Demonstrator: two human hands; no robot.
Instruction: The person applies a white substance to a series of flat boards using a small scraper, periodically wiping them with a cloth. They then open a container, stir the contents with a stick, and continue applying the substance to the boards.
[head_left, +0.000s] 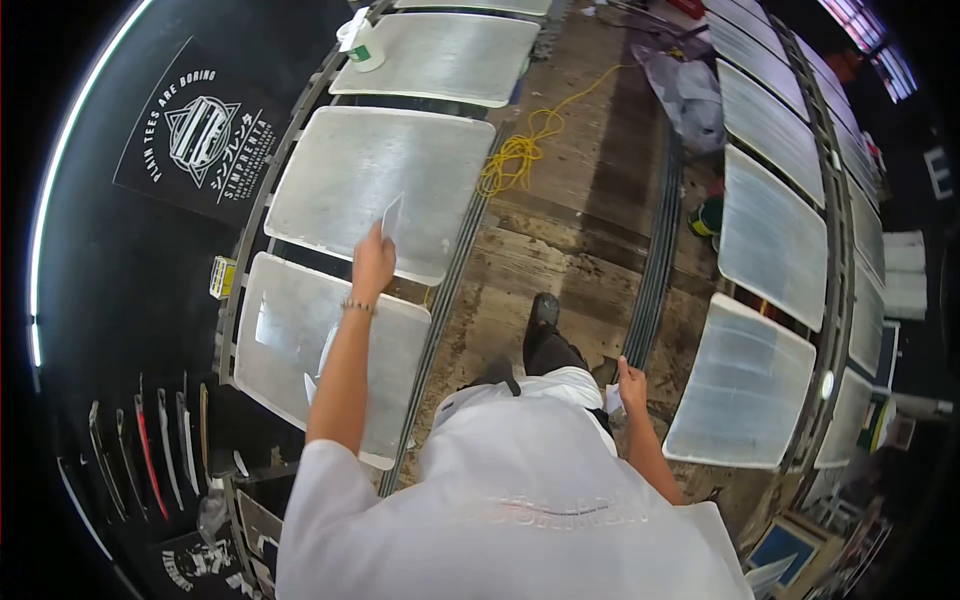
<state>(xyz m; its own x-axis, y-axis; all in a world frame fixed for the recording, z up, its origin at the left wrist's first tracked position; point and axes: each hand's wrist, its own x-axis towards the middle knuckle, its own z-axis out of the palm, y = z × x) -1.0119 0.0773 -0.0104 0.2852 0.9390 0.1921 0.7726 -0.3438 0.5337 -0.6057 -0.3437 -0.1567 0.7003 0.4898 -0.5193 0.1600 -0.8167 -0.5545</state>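
Note:
My left hand (373, 262) reaches out over the row of flat boards on the left. Its fingers are closed on a thin white card-like piece (395, 214), held above a pale grey board (385, 170). Lower down by my right side, my right hand (632, 387) is closed on a small white piece (613, 398), mostly hidden, whose kind I cannot make out. Beneath my left forearm lies a nearer grey board (275, 345) with bright reflections and white pieces on it.
Another row of boards (772, 235) runs along the right. Between the rows, a wooden floor (540, 260) carries a tangled yellow cord (515, 165) and a plastic bag (690, 95). A white tub (363, 48) stands on a far left board. Dark rails (655, 270) edge the walkway.

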